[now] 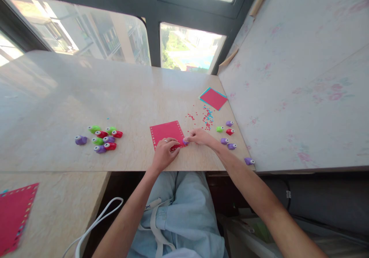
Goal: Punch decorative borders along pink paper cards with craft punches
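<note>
A square sheet of red paper (165,131) lies in front of me, with small punched shapes along its left, right and lower edges. My left hand (166,150) is on its lower edge, fingers on top and thumb near the rim, gripping it. My right hand (198,137) has its fingers closed round a small purple paper punch (185,141) at the sheet's right edge, near the lower corner. The fingers cover much of this punch. Red and blue paper bits (208,116) are scattered just beyond my right hand.
Several green, red and purple punches (103,139) are grouped at the left. More punches (230,131) stand by the right wall. Stacked coloured paper (213,98) lies at the back right. Another punched red sheet (17,215) is on the lower-left surface, near a white cable (98,219).
</note>
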The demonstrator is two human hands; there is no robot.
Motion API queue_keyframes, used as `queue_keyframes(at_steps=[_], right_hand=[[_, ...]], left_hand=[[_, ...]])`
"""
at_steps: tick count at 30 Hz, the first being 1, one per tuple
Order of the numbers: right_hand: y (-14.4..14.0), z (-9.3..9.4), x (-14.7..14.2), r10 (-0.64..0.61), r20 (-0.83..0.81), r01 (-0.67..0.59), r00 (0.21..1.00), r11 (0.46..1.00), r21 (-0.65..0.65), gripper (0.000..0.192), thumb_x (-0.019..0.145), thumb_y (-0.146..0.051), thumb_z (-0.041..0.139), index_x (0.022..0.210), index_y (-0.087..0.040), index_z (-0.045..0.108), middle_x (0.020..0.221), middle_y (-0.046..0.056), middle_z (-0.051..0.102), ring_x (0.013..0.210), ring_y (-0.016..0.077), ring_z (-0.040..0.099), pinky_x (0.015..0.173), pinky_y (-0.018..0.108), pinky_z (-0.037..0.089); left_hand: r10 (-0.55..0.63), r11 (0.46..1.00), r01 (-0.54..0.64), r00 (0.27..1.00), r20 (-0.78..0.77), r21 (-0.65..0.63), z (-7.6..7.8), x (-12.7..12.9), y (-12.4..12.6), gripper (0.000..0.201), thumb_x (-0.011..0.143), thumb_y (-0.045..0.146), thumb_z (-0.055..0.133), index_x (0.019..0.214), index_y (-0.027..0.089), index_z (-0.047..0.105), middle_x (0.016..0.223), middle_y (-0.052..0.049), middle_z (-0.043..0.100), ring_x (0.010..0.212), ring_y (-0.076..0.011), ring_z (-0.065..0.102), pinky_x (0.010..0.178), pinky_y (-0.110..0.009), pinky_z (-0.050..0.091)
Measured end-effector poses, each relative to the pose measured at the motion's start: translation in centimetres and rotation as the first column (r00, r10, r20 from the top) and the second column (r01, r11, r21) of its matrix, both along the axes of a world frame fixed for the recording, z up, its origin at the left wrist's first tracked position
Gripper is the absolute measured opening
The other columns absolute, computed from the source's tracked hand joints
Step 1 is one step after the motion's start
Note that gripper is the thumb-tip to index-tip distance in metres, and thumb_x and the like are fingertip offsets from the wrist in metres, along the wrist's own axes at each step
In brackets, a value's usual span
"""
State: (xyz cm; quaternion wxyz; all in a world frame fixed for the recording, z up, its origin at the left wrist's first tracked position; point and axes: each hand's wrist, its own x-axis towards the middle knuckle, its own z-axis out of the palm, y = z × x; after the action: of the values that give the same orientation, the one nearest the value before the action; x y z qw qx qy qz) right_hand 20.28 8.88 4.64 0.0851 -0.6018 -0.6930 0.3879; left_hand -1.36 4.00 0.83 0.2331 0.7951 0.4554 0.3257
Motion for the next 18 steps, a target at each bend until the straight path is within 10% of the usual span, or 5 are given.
queue_keyframes(at_steps=[11,18], right_hand=[[-2.5,-2.0,0.3,-0.201,-0.319,0.235,0.926,0.969,0.073,0.047,0.077,-0.061,0.059,0.057,-0.019,0.05,0.049,-0.006,0.045,0.047,0.0085,0.039,0.049,0.023,0.028],[-4.6,-3.2,-1.1,-0.156,-0.29,0.254,0.944,0.905,0.341,0.045,0.075,-0.046,0.072,0.111,-0.019,0.069,0.062,-0.006,0.054,0.059,0.0117,0.049,0.06,0.023,0.035]], left_hand=[[-0.015,1.0,0.015,1.0,0.018,0.018,0.2,0.0,0.1,0.01,0.085,0.016,0.066,0.091,0.019,0.072,0.099,-0.008,0.072,0.093,-0.0225,0.064,0.085,-0.039,0.05],[-0.015,1.0,0.015,1.0,0.018,0.026,0.0,-0.1,0.0,0.008,0.085,0.018,0.066,0.09,0.019,0.072,0.099,-0.007,0.072,0.092,-0.0219,0.064,0.085,-0.038,0.05]])
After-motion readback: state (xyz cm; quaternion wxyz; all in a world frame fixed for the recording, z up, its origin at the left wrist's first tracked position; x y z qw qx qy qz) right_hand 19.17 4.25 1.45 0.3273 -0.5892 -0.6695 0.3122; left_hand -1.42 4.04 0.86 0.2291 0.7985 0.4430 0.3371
